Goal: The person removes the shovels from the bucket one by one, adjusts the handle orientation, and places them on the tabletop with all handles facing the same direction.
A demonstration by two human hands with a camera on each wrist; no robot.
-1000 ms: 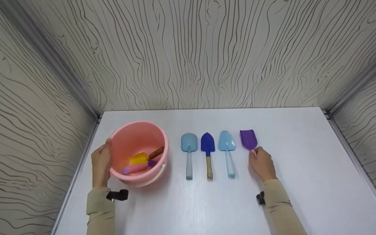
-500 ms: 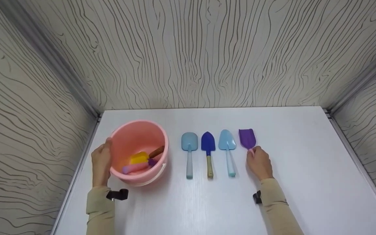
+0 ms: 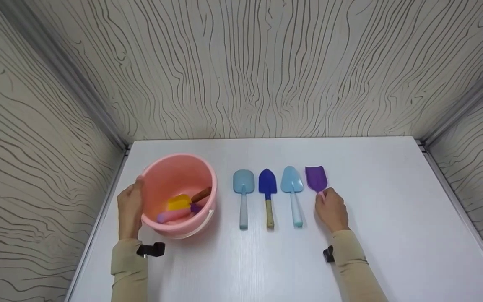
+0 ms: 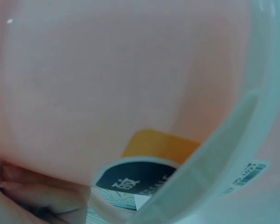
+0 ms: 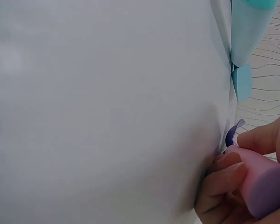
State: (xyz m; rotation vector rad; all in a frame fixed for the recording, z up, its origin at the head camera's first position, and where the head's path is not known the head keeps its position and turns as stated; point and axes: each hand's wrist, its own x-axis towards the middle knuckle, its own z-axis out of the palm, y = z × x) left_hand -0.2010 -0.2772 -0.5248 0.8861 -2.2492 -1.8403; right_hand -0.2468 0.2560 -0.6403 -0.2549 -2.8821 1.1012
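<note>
My left hand (image 3: 130,207) grips the left side of a pink bucket (image 3: 180,172), which leans with its mouth facing me. Inside it lie a yellow-bladed shovel (image 3: 178,202), a brown handle (image 3: 201,195) and a pink-and-purple handle (image 3: 174,216). On the right, my right hand (image 3: 331,209) holds a toy shovel with a purple blade (image 3: 316,178) by its pink handle (image 5: 259,179). The right wrist view shows thumb and fingers around that handle, low over the table. In the left wrist view the bucket wall and its white bail (image 4: 214,163) fill most of the picture.
Between the hands, side by side on the white table (image 3: 241,264), lie a grey-blue shovel (image 3: 243,181), a dark blue trowel (image 3: 267,182) with a wooden handle, and a light blue trowel (image 3: 292,180). Wood-patterned panels (image 3: 245,71) rise behind and at both sides.
My right hand has shifted slightly left with the purple shovel, bringing it closer to the light blue trowel. The left hand and bucket have stayed in place.
</note>
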